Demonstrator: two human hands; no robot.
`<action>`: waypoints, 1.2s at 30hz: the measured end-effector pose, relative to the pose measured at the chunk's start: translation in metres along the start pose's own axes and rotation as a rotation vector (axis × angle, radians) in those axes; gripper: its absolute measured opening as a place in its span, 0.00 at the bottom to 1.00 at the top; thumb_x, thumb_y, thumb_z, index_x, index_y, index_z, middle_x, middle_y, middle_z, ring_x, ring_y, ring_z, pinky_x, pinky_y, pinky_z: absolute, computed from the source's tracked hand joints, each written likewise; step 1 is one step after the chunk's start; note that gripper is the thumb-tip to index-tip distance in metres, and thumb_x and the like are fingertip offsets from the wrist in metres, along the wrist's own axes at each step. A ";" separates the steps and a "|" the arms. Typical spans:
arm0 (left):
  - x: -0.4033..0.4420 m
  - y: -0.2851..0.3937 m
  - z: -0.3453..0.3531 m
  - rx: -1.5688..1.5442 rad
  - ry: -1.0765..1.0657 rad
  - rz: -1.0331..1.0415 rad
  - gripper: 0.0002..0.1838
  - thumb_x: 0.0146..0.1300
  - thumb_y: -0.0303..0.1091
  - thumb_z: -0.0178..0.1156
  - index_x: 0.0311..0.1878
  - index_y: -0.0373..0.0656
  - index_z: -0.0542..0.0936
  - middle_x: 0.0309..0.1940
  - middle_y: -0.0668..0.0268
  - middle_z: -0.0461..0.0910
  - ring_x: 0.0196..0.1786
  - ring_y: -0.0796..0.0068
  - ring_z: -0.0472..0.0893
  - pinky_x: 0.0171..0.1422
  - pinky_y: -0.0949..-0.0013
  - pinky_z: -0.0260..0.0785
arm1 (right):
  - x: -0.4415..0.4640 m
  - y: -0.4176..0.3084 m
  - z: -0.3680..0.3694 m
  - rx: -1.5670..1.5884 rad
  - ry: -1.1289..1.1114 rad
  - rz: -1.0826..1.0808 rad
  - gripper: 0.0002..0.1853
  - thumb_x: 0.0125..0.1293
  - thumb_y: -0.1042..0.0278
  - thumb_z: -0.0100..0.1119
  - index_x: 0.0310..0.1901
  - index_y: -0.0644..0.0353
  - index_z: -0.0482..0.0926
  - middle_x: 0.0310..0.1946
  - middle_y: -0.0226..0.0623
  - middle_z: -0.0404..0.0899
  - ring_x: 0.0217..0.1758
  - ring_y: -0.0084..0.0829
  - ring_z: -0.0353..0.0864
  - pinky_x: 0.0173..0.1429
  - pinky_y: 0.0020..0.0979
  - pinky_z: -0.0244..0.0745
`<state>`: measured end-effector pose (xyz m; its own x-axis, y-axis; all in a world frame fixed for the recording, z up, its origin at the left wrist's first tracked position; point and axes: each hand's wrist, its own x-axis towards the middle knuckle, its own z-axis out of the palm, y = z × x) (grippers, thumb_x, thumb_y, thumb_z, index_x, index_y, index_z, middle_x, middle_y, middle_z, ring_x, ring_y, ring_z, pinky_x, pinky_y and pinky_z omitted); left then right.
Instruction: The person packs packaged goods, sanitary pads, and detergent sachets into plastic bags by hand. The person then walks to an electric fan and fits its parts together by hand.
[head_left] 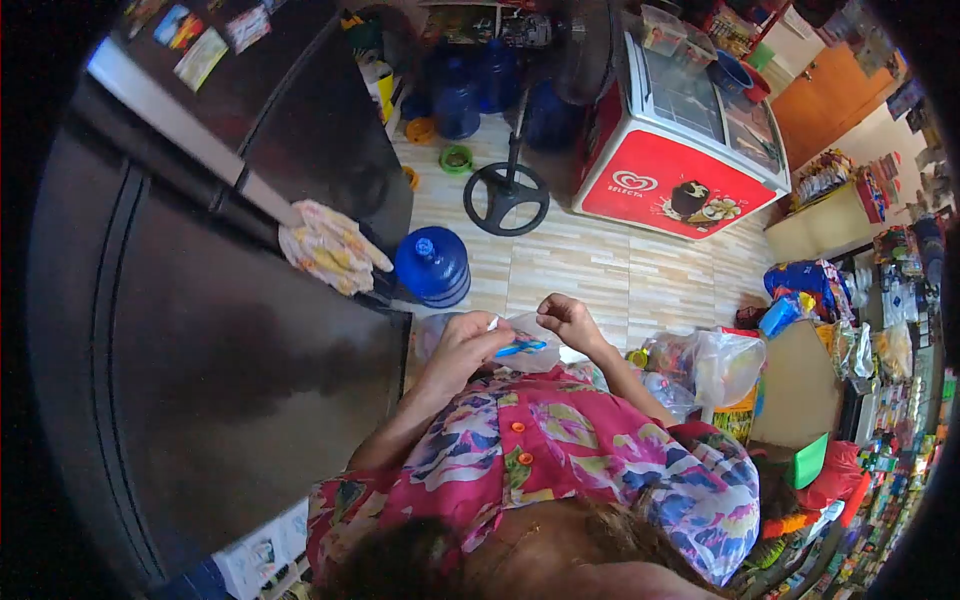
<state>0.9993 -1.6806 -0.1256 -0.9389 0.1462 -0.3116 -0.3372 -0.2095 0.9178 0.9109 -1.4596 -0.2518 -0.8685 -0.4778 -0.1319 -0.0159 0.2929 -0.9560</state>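
In front of my chest is a small translucent plastic bag [532, 328], with a blue item [522, 347] showing at it; I cannot make out what kind it is. My left hand [466, 338] is closed on the bag's left side, and a small white bit pokes up by its fingers. With fingers pinched together, my right hand [568, 320] grips the bag's right edge. The lower part of the bag is hidden against my flowered clothing.
A blue water jug [432, 266] stands on the tiled floor beside a dark refrigerator [250, 370], whose handle bears a cloth [328, 246]. Farther off are a round black stand base [506, 198] and a red-and-white ice cream freezer [680, 185]. Plastic bags [728, 368] sit at right.
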 end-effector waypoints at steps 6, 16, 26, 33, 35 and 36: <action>0.101 0.048 -0.053 0.234 0.094 0.036 0.10 0.60 0.34 0.62 0.34 0.34 0.80 0.23 0.73 0.75 0.27 0.87 0.70 0.30 0.77 0.61 | 0.137 -0.037 -0.037 -0.324 -0.109 -0.185 0.06 0.58 0.74 0.63 0.37 0.64 0.77 0.27 0.35 0.79 0.30 0.24 0.76 0.37 0.28 0.73; 0.241 0.127 -0.111 0.238 0.268 -0.005 0.11 0.62 0.35 0.61 0.30 0.35 0.78 0.20 0.75 0.70 0.27 0.87 0.68 0.30 0.76 0.60 | 0.441 -0.149 -0.150 -0.481 0.268 -0.616 0.10 0.48 0.80 0.60 0.35 0.65 0.78 0.32 0.49 0.78 0.37 0.48 0.79 0.40 0.40 0.73; 0.352 0.128 -0.190 0.301 0.321 -0.004 0.13 0.58 0.36 0.63 0.39 0.34 0.80 0.27 0.66 0.77 0.32 0.77 0.75 0.38 0.72 0.67 | 0.577 -0.148 -0.188 -0.634 0.666 -0.524 0.16 0.54 0.78 0.61 0.46 0.62 0.74 0.36 0.45 0.79 0.41 0.46 0.80 0.44 0.36 0.74; 0.395 0.163 -0.217 0.093 0.305 -0.203 0.14 0.58 0.38 0.63 0.39 0.36 0.81 0.28 0.69 0.78 0.33 0.81 0.75 0.39 0.74 0.67 | 0.588 -0.176 -0.209 -0.725 0.650 -0.525 0.05 0.59 0.74 0.59 0.36 0.62 0.80 0.31 0.46 0.78 0.39 0.46 0.78 0.41 0.39 0.73; 0.404 0.166 -0.225 0.137 0.287 -0.193 0.13 0.58 0.38 0.63 0.36 0.36 0.81 0.27 0.69 0.79 0.33 0.82 0.74 0.38 0.74 0.67 | 0.598 -0.208 -0.211 -0.783 0.582 -0.563 0.05 0.60 0.72 0.56 0.36 0.60 0.81 0.32 0.47 0.77 0.41 0.48 0.77 0.42 0.42 0.73; 0.409 0.151 -0.236 0.192 0.274 -0.176 0.12 0.58 0.38 0.63 0.34 0.36 0.81 0.27 0.69 0.78 0.32 0.82 0.74 0.37 0.74 0.66 | 0.606 -0.205 -0.214 -0.856 0.546 -0.541 0.06 0.60 0.71 0.57 0.36 0.61 0.80 0.33 0.47 0.78 0.41 0.48 0.78 0.43 0.42 0.73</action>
<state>0.5484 -1.8811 -0.1722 -0.8604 -0.1055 -0.4986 -0.5000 -0.0151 0.8659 0.2824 -1.6321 -0.0792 -0.7407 -0.3515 0.5725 -0.6022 0.7252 -0.3339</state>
